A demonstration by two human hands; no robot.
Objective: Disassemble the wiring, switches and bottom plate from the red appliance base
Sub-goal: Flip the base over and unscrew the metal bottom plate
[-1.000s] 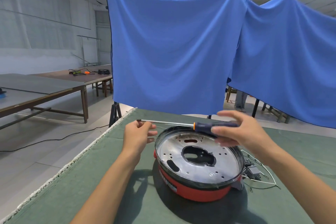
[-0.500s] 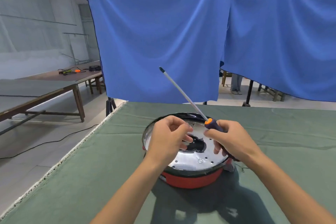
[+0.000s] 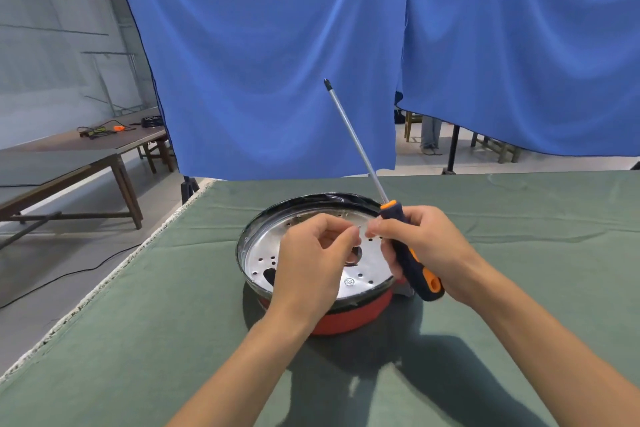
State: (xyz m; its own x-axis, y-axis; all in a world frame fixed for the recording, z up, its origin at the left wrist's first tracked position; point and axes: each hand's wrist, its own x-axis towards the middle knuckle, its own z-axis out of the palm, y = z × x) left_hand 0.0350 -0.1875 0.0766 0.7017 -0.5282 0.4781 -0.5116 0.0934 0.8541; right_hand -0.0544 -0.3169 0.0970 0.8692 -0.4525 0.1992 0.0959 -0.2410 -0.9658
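Observation:
The red appliance base point(image 3: 349, 317) lies upside down on the green cloth table point(image 3: 173, 322). Its silver bottom plate point(image 3: 266, 253), full of small holes, faces up. My right hand point(image 3: 429, 246) grips the black-and-orange handle of a screwdriver point(image 3: 412, 263), whose long shaft points up and away. My left hand point(image 3: 311, 260) hovers over the plate with its fingers pinched together, and the fingertips meet those of my right hand. Whether something small sits between them is too small to tell. The plate's centre hole is mostly hidden by my hands.
The table's left edge point(image 3: 104, 288) runs diagonally, with the floor and a black cable beyond it. Blue curtains point(image 3: 277, 62) hang behind the table. Wooden tables point(image 3: 104, 156) with tools stand at the far left. A person's legs point(image 3: 431, 135) show under the curtain.
The screwdriver swung from level to pointing up and away. My left hand left its tip and came over the plate to meet my right fingertips. The view has tilted down.

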